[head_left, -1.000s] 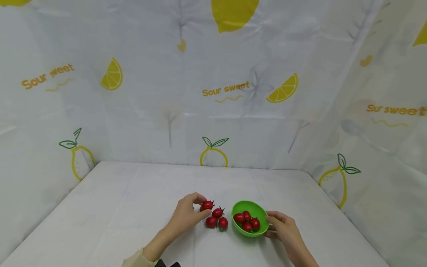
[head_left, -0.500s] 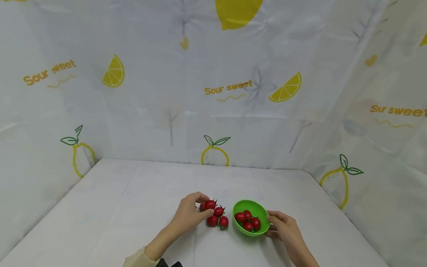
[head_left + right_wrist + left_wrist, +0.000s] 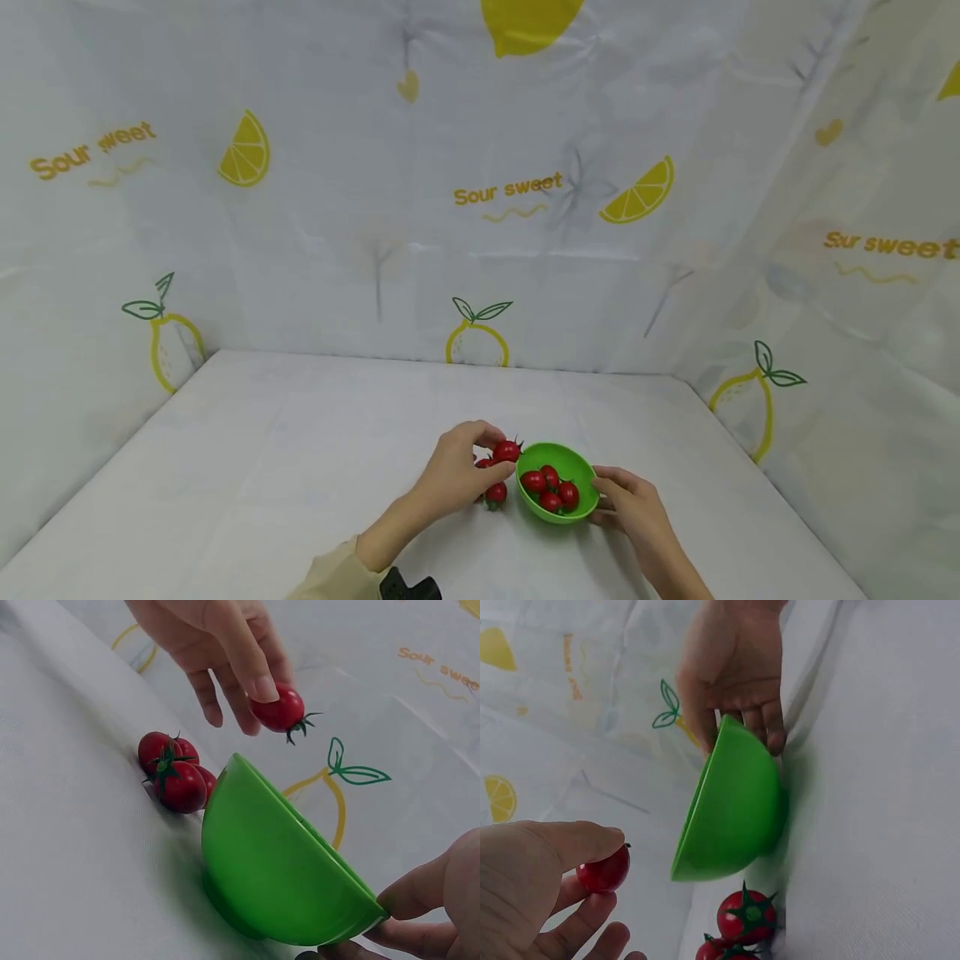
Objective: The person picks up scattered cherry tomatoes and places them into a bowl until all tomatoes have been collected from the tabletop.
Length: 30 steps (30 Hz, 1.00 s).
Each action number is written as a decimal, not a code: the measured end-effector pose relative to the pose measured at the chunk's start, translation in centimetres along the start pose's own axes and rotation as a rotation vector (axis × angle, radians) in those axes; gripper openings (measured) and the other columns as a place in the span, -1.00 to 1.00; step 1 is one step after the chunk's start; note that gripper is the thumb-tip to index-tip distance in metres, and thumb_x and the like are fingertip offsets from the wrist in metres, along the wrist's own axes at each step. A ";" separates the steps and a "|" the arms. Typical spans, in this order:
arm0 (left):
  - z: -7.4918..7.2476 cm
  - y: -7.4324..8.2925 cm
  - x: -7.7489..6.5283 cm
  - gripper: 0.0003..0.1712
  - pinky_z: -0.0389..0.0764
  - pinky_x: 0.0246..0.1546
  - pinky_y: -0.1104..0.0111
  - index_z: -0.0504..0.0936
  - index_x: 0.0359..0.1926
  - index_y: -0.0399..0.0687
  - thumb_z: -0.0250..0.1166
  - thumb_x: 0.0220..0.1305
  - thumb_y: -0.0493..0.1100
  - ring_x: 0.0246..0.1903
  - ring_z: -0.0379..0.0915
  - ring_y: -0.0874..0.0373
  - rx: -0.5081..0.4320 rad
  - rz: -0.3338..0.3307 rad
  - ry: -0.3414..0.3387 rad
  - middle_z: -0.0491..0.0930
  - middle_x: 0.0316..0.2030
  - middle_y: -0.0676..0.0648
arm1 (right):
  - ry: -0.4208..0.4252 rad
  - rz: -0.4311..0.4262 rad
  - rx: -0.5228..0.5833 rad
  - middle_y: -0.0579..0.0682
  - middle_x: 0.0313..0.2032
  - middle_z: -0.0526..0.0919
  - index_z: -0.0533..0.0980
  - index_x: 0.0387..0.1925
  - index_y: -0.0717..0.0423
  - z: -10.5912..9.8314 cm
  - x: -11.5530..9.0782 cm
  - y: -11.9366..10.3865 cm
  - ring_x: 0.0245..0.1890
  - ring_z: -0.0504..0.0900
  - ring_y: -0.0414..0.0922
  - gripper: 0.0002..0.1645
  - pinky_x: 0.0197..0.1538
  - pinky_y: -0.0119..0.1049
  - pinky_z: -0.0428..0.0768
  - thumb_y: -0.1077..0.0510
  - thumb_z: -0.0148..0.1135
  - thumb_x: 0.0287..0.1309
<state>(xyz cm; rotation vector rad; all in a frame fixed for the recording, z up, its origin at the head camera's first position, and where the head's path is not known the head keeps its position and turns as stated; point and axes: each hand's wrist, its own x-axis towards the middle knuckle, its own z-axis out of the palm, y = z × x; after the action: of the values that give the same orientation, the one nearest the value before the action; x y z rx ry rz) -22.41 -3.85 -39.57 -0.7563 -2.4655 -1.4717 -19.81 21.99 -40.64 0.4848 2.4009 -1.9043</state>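
Note:
My left hand (image 3: 453,468) pinches a cherry tomato (image 3: 278,709) between thumb and fingers, raised above the cloth just left of the green bowl (image 3: 733,806). The tomato has a green stem end that points toward the bowl. My right hand (image 3: 636,517) grips the bowl's right side, thumb at the rim and fingers beneath it. Inside the bowl lie several red cherry tomatoes (image 3: 550,502). More loose tomatoes (image 3: 180,786) sit in a cluster on the cloth by the bowl's left side, partly hidden by my left hand in the head view.
A white cloth (image 3: 285,467) covers the table. Behind it and at both sides hang white sheets (image 3: 330,208) printed with lemons and lettering. A black device (image 3: 408,586) is strapped at my left wrist.
My left hand has lifted the tomato off the cluster and carried it right, up to the bowl's left rim. The right hand keeps its grip on the bowl.

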 end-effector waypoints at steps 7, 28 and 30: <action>1.4 0.9 0.9 -0.71 0.53 -0.15 0.29 0.63 -0.07 -0.05 0.43 0.19 -0.13 -0.09 0.49 0.15 -0.011 0.015 -0.038 0.56 -0.19 0.14 | -0.007 -0.012 0.007 0.24 -0.01 0.58 0.43 0.17 0.43 0.2 0.1 -0.1 -0.28 0.65 -0.07 -0.53 -0.19 -0.15 0.65 0.19 0.10 0.35; 3.5 1.2 0.1 -0.40 0.47 -0.02 0.27 0.58 0.09 -0.18 0.55 0.04 -0.12 -0.07 0.45 0.09 0.037 0.012 -0.104 0.60 -0.11 0.03 | -0.003 -0.024 0.007 0.23 -0.02 0.58 0.44 0.16 0.43 0.0 0.1 0.3 -0.29 0.64 -0.07 -0.54 -0.21 -0.17 0.65 0.18 0.09 0.36; 3.4 1.3 0.1 -0.44 0.47 -0.02 0.26 0.59 0.07 -0.17 0.55 0.04 -0.12 -0.06 0.45 0.09 0.039 0.016 -0.100 0.60 -0.10 0.03 | -0.005 -0.024 0.008 0.23 -0.02 0.58 0.44 0.16 0.43 -0.1 0.1 0.3 -0.28 0.64 -0.07 -0.54 -0.21 -0.16 0.65 0.18 0.09 0.36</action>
<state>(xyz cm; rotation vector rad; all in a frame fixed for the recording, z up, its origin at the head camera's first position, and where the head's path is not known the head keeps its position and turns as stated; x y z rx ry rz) -21.49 -0.36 -40.24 -0.8600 -2.5458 -1.4086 -19.86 22.15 -40.91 0.4534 2.4084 -1.9223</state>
